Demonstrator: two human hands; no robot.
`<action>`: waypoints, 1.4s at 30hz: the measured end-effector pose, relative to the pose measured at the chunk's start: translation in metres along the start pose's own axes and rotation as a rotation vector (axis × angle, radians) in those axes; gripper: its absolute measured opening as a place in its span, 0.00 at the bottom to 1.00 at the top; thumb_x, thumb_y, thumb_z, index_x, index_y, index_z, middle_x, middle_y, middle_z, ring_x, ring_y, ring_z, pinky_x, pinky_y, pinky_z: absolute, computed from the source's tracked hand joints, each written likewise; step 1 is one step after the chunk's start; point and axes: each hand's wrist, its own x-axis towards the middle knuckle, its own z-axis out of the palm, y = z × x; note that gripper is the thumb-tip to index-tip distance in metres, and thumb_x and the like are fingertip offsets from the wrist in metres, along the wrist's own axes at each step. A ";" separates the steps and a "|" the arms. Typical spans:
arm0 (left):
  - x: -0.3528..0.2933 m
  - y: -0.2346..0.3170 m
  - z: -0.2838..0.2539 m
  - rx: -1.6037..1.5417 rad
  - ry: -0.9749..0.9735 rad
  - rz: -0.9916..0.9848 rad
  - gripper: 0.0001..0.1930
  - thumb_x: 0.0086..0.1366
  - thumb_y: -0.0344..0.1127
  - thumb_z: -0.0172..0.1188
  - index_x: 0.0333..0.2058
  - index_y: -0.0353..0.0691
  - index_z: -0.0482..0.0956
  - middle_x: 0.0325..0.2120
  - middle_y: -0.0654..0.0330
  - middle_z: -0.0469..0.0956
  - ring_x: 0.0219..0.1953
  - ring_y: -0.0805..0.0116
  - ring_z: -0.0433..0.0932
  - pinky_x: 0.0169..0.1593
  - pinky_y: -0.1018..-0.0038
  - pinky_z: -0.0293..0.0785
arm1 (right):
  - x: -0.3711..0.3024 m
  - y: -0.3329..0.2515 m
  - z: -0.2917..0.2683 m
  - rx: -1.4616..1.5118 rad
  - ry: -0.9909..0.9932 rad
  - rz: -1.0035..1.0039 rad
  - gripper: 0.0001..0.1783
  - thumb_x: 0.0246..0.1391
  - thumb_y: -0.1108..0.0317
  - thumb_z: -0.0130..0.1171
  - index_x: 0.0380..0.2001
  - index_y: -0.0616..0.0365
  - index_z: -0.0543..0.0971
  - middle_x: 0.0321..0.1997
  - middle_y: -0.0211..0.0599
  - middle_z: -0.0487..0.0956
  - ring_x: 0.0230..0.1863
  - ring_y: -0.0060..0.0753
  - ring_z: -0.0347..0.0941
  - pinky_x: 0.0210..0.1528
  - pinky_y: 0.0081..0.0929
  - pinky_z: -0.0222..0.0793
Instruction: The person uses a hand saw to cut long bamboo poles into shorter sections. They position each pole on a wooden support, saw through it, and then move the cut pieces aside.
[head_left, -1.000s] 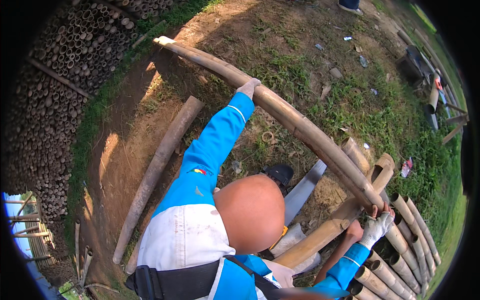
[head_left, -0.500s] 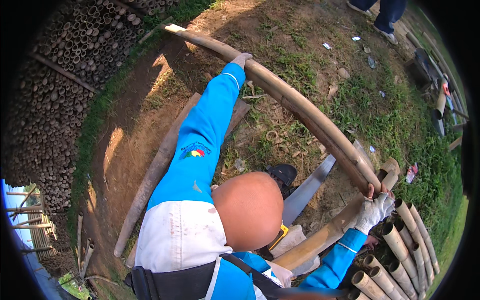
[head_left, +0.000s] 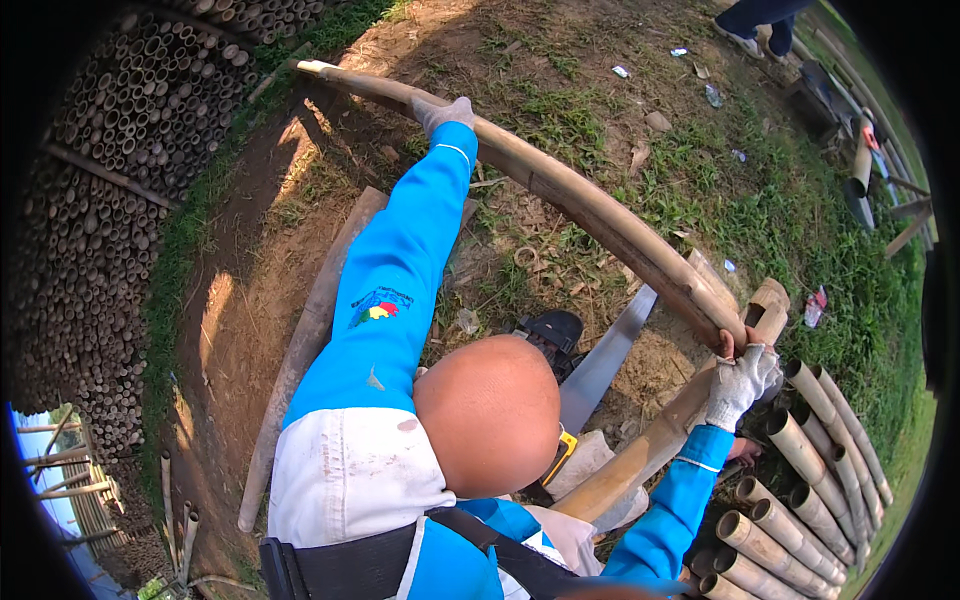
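Observation:
A long, pale brown bamboo pole [head_left: 600, 215] runs from the upper left down to the right, arched by the lens, its near underside darker. My left hand [head_left: 441, 114], in a greyish glove, is closed round it towards the far end. At the near end my right hand [head_left: 745, 384], in a white glove with bare fingertips, grips the pole. Below this end lies a thicker bamboo pole [head_left: 640, 458], slanting under my right hand. A handsaw [head_left: 603, 360] with a broad blade and a black-and-yellow handle lies on the ground between my arms, its handle partly hidden.
Cut bamboo lengths [head_left: 790, 540] lie stacked at the lower right. A large bamboo stack [head_left: 110, 210] rises at the left. Another bamboo pole [head_left: 310, 350] lies beside my left arm. A person's legs [head_left: 757, 22] show at the top right, with tools on a bench near them.
The whole view has shifted a little, and most things sit further left or higher. Both hands stay on the pole; more of my left glove shows now.

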 end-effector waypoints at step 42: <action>-0.445 0.052 0.031 0.744 -1.644 1.573 0.68 0.41 0.55 0.92 0.81 0.51 0.63 0.69 0.45 0.80 0.66 0.41 0.81 0.69 0.46 0.77 | -0.333 -0.255 -0.139 0.432 -0.728 0.848 0.27 0.62 0.55 0.69 0.61 0.53 0.81 0.58 0.47 0.81 0.60 0.55 0.79 0.66 0.52 0.74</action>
